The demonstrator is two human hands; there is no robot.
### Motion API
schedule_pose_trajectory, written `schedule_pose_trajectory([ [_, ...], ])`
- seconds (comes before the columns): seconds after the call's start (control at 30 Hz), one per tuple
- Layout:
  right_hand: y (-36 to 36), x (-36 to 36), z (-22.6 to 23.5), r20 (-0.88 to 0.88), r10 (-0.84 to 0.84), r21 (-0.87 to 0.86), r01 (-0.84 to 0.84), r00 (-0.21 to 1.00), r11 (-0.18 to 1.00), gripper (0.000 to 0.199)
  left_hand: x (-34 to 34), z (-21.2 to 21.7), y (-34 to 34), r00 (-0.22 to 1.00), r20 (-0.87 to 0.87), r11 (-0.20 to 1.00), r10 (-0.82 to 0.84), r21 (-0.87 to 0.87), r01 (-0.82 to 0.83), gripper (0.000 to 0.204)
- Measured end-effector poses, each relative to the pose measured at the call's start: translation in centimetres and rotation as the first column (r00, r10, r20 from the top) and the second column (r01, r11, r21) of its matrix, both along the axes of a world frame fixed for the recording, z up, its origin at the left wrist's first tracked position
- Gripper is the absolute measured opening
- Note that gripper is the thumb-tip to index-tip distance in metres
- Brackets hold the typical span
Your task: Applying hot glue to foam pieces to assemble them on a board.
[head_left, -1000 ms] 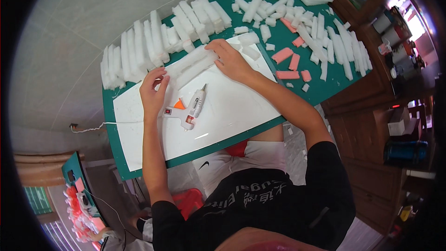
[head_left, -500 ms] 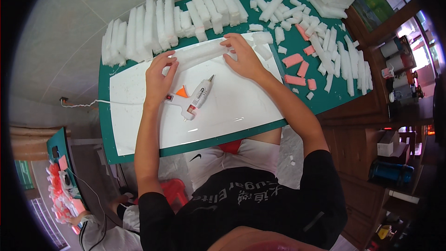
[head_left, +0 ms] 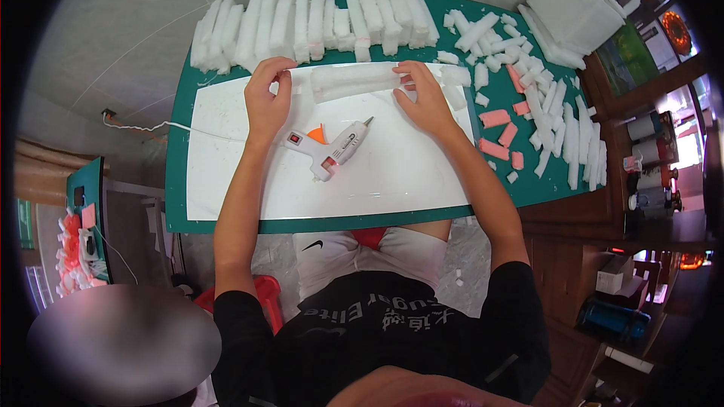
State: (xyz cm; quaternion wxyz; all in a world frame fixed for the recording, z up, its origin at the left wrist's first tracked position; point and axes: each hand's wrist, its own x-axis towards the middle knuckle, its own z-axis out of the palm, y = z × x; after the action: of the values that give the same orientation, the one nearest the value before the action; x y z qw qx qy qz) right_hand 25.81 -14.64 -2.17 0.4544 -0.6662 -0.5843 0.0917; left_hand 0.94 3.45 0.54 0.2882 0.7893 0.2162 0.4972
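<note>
A long white foam strip (head_left: 351,83) lies across the far part of a white board (head_left: 362,188). My left hand (head_left: 268,99) is just past the strip's left end, with a gap between them; its thumb and fingers are apart and hold nothing. At the right end, my right hand (head_left: 426,102) has its fingers and thumb around the strip. Between my forearms rests a white glue gun (head_left: 339,149) with an orange part, its nozzle pointing up and to the right. A cord runs off to the left.
Tall white foam strips (head_left: 286,22) stand in a row along the back of the green table mat (head_left: 177,181). Loose white pieces (head_left: 550,102) and pink foam blocks (head_left: 494,148) lie at right. A white foam box (head_left: 566,0) stands at the far right corner. Another person is at lower left.
My left hand has come off the strip's left end and moved away to its left. My right hand stays at the right end. The whole view has shifted with my head.
</note>
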Motion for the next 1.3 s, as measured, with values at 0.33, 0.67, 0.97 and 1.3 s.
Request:
schedule_pose_trajectory([
  [0.33,0.0,0.2,-0.1,-0.008,-0.012,-0.01,0.012,1.0,1.0,0.04,0.2,-0.6,0.2,0.999,0.012,0.991,-0.052,-0.127,0.053,0.015],
  [0.67,0.1,0.2,-0.1,0.007,-0.014,-0.016,0.014,1.0,1.0,0.04,0.1,-0.8,0.2,0.987,-0.126,0.989,-0.095,-0.127,0.079,0.017],
  [0.97,0.1,0.2,0.1,0.012,-0.025,-0.039,0.025,1.0,0.999,0.041,0.2,-0.2,-0.6,0.98,-0.18,0.986,-0.091,-0.154,0.063,0.017],
  [1.3,0.1,0.2,0.1,0.029,-0.014,-0.041,0.015,0.999,0.999,0.042,0.5,-0.4,-0.8,0.979,-0.197,0.986,-0.058,-0.163,0.026,0.015],
])
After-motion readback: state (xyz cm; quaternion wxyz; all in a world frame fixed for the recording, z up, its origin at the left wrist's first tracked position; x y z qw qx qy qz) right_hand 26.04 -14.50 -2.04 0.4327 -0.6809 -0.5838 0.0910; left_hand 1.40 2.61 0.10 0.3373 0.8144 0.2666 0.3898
